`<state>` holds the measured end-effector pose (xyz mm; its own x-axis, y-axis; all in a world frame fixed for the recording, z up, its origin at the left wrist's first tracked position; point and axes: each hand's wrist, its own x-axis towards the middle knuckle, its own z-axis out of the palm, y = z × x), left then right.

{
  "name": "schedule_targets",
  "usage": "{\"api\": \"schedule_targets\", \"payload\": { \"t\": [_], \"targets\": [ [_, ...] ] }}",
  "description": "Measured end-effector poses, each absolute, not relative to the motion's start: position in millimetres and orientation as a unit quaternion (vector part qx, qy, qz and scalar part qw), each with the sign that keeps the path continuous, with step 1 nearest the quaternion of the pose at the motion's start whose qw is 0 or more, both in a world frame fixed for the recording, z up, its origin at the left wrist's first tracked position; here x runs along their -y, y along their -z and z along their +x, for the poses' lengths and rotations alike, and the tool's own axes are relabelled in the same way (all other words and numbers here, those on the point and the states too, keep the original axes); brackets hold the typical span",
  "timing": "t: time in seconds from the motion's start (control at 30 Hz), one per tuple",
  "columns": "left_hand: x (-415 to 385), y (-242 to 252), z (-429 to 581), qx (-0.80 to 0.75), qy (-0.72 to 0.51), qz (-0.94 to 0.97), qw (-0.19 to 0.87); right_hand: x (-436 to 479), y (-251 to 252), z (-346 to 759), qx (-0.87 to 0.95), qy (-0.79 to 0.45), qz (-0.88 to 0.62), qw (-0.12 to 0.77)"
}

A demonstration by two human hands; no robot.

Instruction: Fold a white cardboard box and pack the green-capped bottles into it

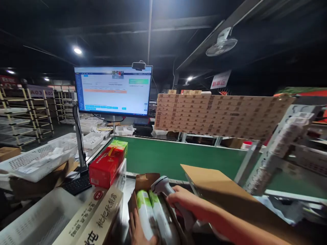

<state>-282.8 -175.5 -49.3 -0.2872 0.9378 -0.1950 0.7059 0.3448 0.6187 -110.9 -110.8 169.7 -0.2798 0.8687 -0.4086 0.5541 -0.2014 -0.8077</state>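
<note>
My right hand (185,202) grips a grey handheld barcode scanner (161,185), whose head points down at two white and green cans (153,214). The cans lie side by side in an open brown carton (143,180). My left hand (138,229) holds the cans from below at the bottom edge of the view. A red box (106,166) with a green one behind it stands just left of the carton. A long white and tan box with printed characters (94,221) lies in front of it.
A green conveyor belt (173,154) runs behind the carton. A flat cardboard sheet (217,185) lies to the right. A monitor (113,90) on a stand, a black keyboard (76,185), white baskets (38,160), a printed cardboard panel (219,115) and shelving racks surround the bench.
</note>
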Motion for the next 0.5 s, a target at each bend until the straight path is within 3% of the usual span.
{"api": "schedule_targets", "payload": {
  "t": [0.5],
  "targets": [
    [174.8,47.1,-280.0,-0.788,-0.224,0.514,0.253,117.3,-177.9,-120.4,0.609,-0.515,-0.584,0.152]
  ]
}}
